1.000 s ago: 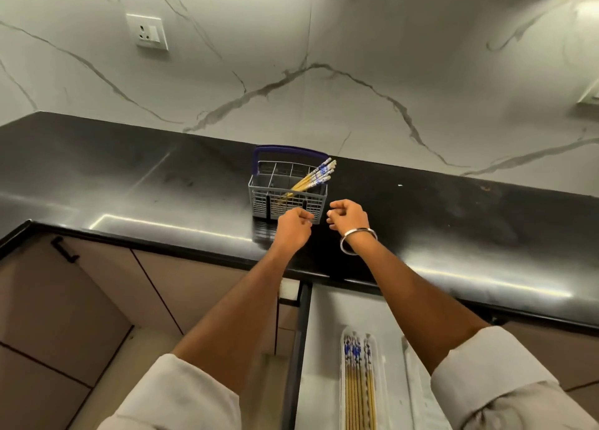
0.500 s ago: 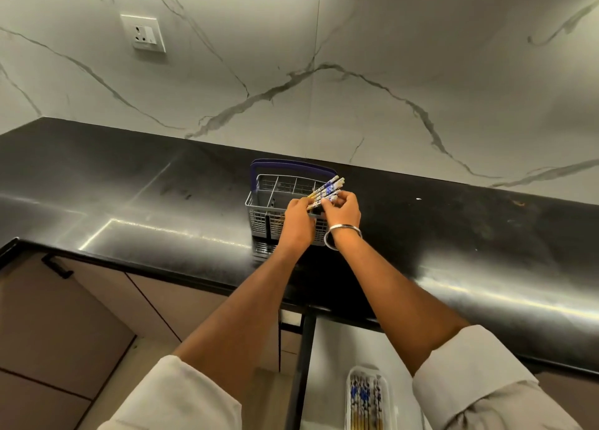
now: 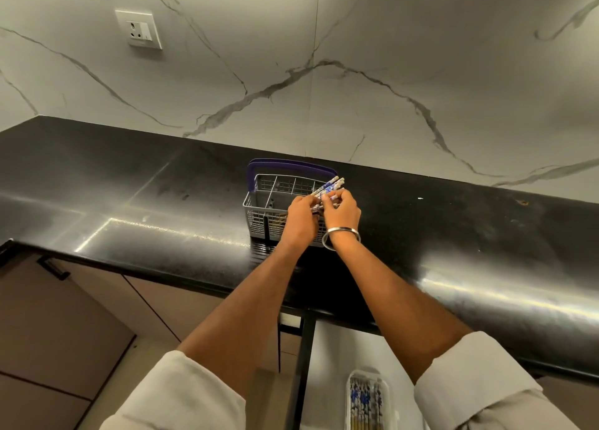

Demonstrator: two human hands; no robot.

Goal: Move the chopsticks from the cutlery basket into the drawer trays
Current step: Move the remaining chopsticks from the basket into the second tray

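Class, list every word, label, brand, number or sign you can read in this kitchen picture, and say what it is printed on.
None can be read.
The wall socket shows no legible marking.
The chopsticks in the cutlery basket and those in the drawer tray carry blue patterns, not readable text.

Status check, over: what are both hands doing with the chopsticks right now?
Left hand and right hand both have a grip on the chopsticks. Bundle still in the cutlery basket. Drawer tray already holds some. Nothing in the way.
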